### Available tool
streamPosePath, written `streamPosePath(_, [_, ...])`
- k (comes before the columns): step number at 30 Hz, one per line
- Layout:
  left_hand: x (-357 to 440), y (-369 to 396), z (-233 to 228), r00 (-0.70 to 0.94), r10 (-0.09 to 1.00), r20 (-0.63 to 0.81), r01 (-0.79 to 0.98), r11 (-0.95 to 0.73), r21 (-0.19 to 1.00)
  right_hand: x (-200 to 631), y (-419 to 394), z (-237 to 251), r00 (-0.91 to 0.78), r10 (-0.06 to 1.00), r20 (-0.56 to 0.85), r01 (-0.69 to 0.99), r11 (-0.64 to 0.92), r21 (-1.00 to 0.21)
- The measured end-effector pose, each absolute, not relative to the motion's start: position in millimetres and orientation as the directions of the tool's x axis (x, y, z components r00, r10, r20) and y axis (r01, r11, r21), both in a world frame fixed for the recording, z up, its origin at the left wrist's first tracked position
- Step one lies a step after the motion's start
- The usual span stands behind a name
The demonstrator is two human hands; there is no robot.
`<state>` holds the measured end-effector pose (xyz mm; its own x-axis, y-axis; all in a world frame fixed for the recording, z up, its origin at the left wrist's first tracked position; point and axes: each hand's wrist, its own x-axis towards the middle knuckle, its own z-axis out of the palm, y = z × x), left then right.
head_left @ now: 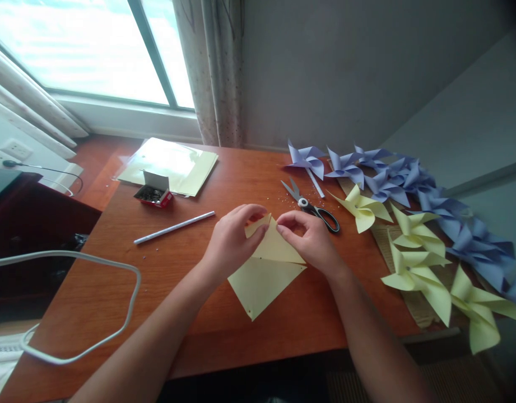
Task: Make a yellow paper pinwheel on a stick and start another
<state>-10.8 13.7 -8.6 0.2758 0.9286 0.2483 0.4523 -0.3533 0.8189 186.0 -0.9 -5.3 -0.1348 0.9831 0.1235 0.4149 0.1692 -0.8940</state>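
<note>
A pale yellow square of paper [264,274] lies cut along its diagonals on the wooden table [173,280]. My left hand [232,240] pinches one of its upper flaps between thumb and fingers and bends it toward the middle. My right hand [308,238] pinches the neighbouring flap at the paper's top. Both hands meet over the paper's far corner. Scissors [312,206] with black handles lie just behind my right hand.
A white stick [173,227] lies left of my hands. A small red box of pins [153,195] stands by a stack of yellow sheets [169,165]. Yellow pinwheels [413,252] and blue pinwheels [392,176] line the right side. A white cable [127,291] loops at left.
</note>
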Motion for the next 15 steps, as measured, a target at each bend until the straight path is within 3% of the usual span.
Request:
streamPosePath(3, [-7.2,10.2,-1.7,0.14,0.921,0.363,0.404,-0.388,0.829,187.2,-0.1,-8.7,-0.086,0.99,0.108,0.358,0.132,-0.924])
streamPosePath(11, [1.6,2.4,-4.1,0.248,0.943,0.221,0.309,-0.293,0.905,184.2,-1.8,-10.0,-0.061,0.996,0.067,0.125,0.074,-0.989])
streamPosePath(15, [2.3,2.1,-7.7,0.231,0.951,0.204,0.3,-0.269,0.915,182.9,-3.3,-9.2,-0.08,0.995,0.061,0.111,0.07,-0.991])
